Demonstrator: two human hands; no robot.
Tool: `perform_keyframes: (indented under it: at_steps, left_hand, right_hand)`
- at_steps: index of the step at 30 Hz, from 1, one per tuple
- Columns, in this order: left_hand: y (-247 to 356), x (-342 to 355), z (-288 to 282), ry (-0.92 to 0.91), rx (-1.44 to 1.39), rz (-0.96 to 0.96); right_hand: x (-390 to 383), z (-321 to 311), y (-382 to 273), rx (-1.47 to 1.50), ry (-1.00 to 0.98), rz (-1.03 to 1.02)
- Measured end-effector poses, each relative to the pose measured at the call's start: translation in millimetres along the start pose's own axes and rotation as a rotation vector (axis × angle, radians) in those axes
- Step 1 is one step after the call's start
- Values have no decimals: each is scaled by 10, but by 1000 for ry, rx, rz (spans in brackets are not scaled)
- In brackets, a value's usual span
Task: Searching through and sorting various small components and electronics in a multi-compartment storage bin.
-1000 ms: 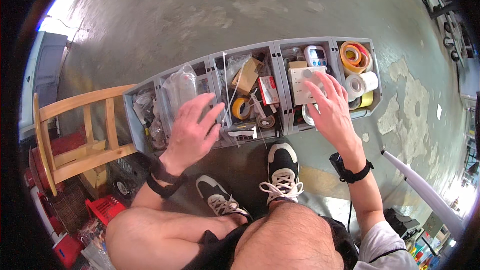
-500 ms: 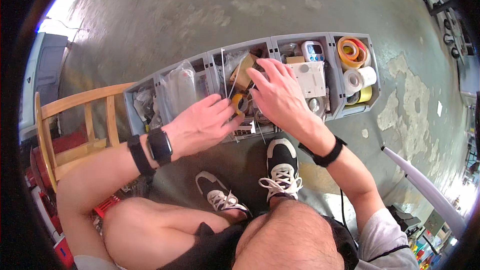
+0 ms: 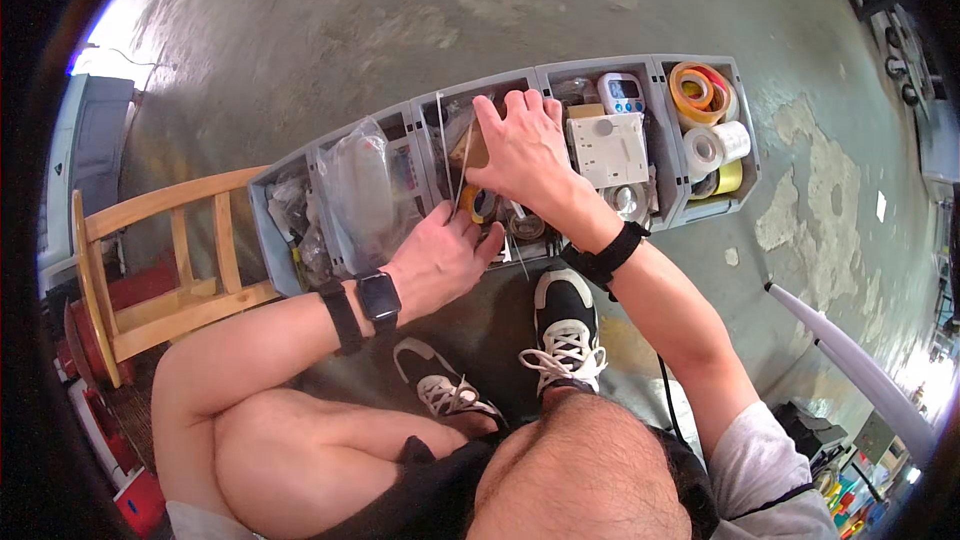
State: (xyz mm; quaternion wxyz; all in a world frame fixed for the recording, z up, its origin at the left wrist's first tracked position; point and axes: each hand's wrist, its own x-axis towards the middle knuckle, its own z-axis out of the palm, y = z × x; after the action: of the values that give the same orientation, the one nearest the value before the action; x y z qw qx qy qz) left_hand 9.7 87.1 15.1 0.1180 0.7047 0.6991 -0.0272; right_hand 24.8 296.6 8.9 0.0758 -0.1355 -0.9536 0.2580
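Observation:
My left hand [image 3: 440, 255], fingers apart and slightly bent, is at the near edge of the middle grey bin [image 3: 430, 135]. Its fingertips are close to a yellow tape roll [image 3: 480, 204] and a thin white strip [image 3: 441, 130]; I cannot tell whether they touch. Over the same bin spreads my right hand [image 3: 525, 145], its fingertips bent down among the contents and partly hidden. A brown cardboard piece [image 3: 472, 152] lies between its thumb and index finger, with no clear grip on it. Clear plastic film and a small coil [image 3: 526, 224] also show in this bin.
Joined bins hold plastic bags [image 3: 355, 175], a white timer [image 3: 621, 93], a white square box [image 3: 608, 150], and several tape rolls [image 3: 700, 95]. A wooden rail frame [image 3: 180, 205] stands left. My shoes [image 3: 565, 325] are on the floor just before the bins.
My right hand has moved slightly left, its fingers spreading over the middle bin. My left hand has shifted toward the bin's near edge, and its forearm has swung right.

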Motion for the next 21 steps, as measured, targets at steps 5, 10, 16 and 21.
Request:
perform_keyframes:
  at_steps: [5, 10, 16, 21]
  left_hand:
    - [9, -35, 1, -1, 180, -1]
    - [-12, 85, -11, 13, 100, 3]
    - [-63, 60, 84, 234, -54, 11]
    - [-93, 206, -191, 197, -20, 54]
  right_hand:
    - [-30, -46, 77, 24, -1, 6]
    - [-156, -253, 496, 27, -13, 24]
    - [-573, -631, 988, 61, -15, 34]
    - [-915, -860, 1214, 70, -11, 62]
